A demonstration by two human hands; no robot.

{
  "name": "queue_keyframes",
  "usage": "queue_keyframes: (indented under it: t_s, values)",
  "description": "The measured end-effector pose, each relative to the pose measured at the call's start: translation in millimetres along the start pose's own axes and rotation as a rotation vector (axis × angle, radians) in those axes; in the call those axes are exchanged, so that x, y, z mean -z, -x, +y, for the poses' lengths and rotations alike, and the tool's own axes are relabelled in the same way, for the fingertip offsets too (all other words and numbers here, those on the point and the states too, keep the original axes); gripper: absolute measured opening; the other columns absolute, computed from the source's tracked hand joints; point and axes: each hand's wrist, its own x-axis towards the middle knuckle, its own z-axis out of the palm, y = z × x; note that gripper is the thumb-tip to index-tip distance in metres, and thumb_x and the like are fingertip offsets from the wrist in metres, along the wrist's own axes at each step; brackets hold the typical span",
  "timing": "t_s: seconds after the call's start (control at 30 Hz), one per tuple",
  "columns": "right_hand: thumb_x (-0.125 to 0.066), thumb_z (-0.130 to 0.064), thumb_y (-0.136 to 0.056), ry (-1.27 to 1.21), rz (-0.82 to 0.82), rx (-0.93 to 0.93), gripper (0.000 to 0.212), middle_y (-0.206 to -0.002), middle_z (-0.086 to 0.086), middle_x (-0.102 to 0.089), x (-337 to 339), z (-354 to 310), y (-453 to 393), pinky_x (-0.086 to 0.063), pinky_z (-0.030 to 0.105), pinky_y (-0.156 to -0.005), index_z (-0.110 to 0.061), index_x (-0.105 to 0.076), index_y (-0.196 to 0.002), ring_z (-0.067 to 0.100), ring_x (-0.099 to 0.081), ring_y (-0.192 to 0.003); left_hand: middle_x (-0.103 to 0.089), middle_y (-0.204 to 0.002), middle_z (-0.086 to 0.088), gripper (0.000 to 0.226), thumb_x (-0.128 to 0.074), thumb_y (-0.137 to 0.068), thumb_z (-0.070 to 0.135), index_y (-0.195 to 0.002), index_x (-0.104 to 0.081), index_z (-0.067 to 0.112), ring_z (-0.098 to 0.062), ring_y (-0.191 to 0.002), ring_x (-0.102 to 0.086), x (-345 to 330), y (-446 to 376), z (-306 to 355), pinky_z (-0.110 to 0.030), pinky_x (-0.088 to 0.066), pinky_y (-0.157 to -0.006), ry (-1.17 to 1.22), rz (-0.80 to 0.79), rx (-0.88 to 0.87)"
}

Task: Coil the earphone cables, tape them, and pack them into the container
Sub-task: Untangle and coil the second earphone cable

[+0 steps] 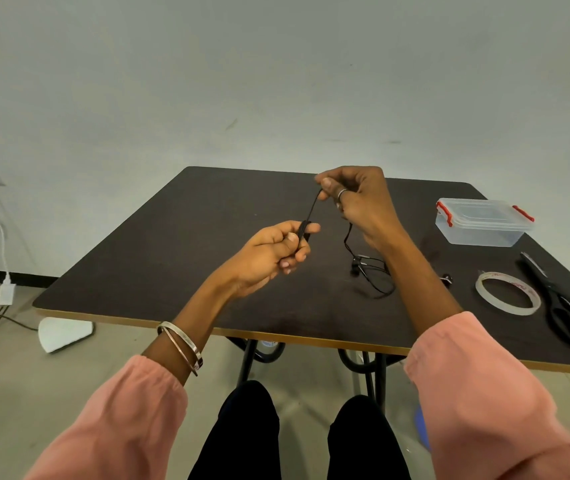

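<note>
Pink sleeves [131, 420] and my dark-trousered knees [242, 431] fill the bottom of the head view, with two metal bangles [181, 346] on my left wrist. Above the table, my left hand [273, 252] has its thumb and curled fingers pinched round the black earphone cable [311, 211] at a thicker black piece on it. My right hand [356, 199], with a ring on one finger, is held higher and farther out, and its fingertips nip the same cable. Between the two hands the cable runs taut and slanted, its long axis rising from my left hand up and to the right. From my right hand the rest drops down to the table [172, 244], where it lies in loose loops with an earbud [355, 266] beside my right forearm.

To the right on the dark tabletop stands a clear container [482, 221], lid on, with red clips. Nearer me lie a roll of clear tape [507, 293], flat, and black scissors [560, 303], blades pointing away from me. The table has a pale edge and black metal legs. Behind it is a plain grey wall; at left, a white charger cable [2, 251] hangs toward the floor.
</note>
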Motion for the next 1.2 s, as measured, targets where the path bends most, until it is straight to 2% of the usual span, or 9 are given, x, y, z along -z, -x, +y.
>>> queue_keyframes:
  t_s: [0.17,0.33,0.43,0.57,0.7,0.83,0.97,1.1,1.2]
  values:
    - [-0.059,-0.013,-0.094,-0.016,0.006,-0.067,0.014,-0.073,0.004,-0.069,-3.8,17.4,5.8,-0.037,0.020,-0.046,-0.009,-0.072,-0.095,0.010,-0.046,-0.051,-0.047,-0.066,-0.001,0.034,-0.028,-0.104,0.012,-0.125,-0.052,0.000,-0.003,-0.047,-0.030,0.2,-1.7,3.9,-0.019,-0.031,-0.048,0.251,0.037,-0.038]
    - [-0.055,-0.015,-0.097,0.004,-0.076,-0.100,0.019,-0.069,0.003,-0.068,-16.9,33.3,27.5,-0.041,0.022,-0.046,-0.007,-0.072,-0.095,0.013,-0.049,-0.053,-0.046,-0.064,0.000,0.034,-0.028,-0.102,0.008,-0.125,-0.050,-0.005,-0.003,-0.045,-0.031,5.0,-5.4,13.4,-0.019,-0.027,-0.047,0.457,0.041,-0.096]
    - [-0.054,-0.014,-0.097,0.046,-0.185,-0.118,0.017,-0.069,0.003,-0.067,-27.3,37.7,41.5,-0.045,0.024,-0.047,-0.010,-0.070,-0.095,0.011,-0.052,-0.053,-0.047,-0.066,0.001,0.035,-0.028,-0.102,0.007,-0.126,-0.048,-0.006,-0.002,-0.046,-0.032,8.4,-8.3,18.2,-0.018,-0.030,-0.047,0.519,0.081,-0.138]
    - [-0.050,-0.006,-0.097,0.148,-0.388,-0.153,0.018,-0.071,-0.002,-0.063,-45.1,35.1,57.5,-0.049,0.024,-0.049,-0.006,-0.064,-0.109,0.001,-0.053,-0.048,-0.054,-0.074,0.000,0.033,-0.030,-0.102,0.005,-0.127,-0.047,-0.009,-0.003,-0.050,-0.036,14.7,-12.2,17.7,-0.018,-0.036,-0.051,0.530,0.179,-0.160]
    - [-0.050,-0.006,-0.097,0.242,-0.541,-0.139,0.024,-0.085,0.005,-0.066,-48.3,26.1,65.8,-0.056,0.026,-0.055,0.000,-0.057,-0.119,0.011,-0.059,-0.056,-0.063,-0.082,-0.007,0.028,-0.032,-0.101,-0.001,-0.123,-0.048,-0.007,-0.007,-0.052,-0.045,15.8,-12.5,12.8,-0.021,-0.045,-0.054,0.510,0.348,-0.146]
    - [-0.045,-0.007,-0.099,0.334,-0.599,-0.130,0.032,-0.097,0.009,-0.068,-47.0,21.5,72.5,-0.059,0.030,-0.060,-0.004,-0.047,-0.131,0.011,-0.063,-0.058,-0.070,-0.089,-0.010,0.022,-0.033,-0.102,0.000,-0.105,-0.054,0.003,-0.010,-0.057,-0.056,15.6,-14.0,8.4,-0.024,-0.051,-0.063,0.348,0.447,-0.129]
    - [-0.051,-0.001,-0.095,0.452,-0.643,-0.018,0.015,-0.092,0.010,-0.070,-39.0,8.8,71.9,-0.059,0.028,-0.064,0.002,-0.060,-0.107,0.004,-0.063,-0.057,-0.068,-0.094,-0.009,0.023,-0.029,-0.103,0.001,-0.106,-0.052,0.003,-0.011,-0.071,-0.068,15.7,-17.7,-2.5,-0.027,-0.055,-0.073,0.020,0.457,-0.137]
    - [-0.061,-0.004,-0.091,0.447,-0.478,0.124,0.022,-0.090,0.002,-0.070,-26.2,-6.2,64.0,-0.053,0.018,-0.069,-0.002,-0.067,-0.112,-0.001,-0.060,-0.064,-0.069,-0.092,-0.008,0.019,-0.034,-0.102,0.001,-0.098,-0.050,-0.009,-0.015,-0.074,-0.068,17.3,-18.6,-11.2,-0.026,-0.055,-0.069,-0.222,0.386,-0.106]
    - [-0.062,-0.003,-0.089,0.334,-0.320,0.155,0.016,-0.082,0.002,-0.072,-13.6,-10.4,53.8,-0.048,0.010,-0.063,-0.007,-0.073,-0.101,-0.008,-0.060,-0.058,-0.066,-0.089,-0.012,0.021,-0.036,-0.102,0.001,-0.108,-0.051,-0.012,-0.018,-0.077,-0.066,14.4,-14.0,-11.6,-0.027,-0.055,-0.073,-0.233,0.267,-0.075]
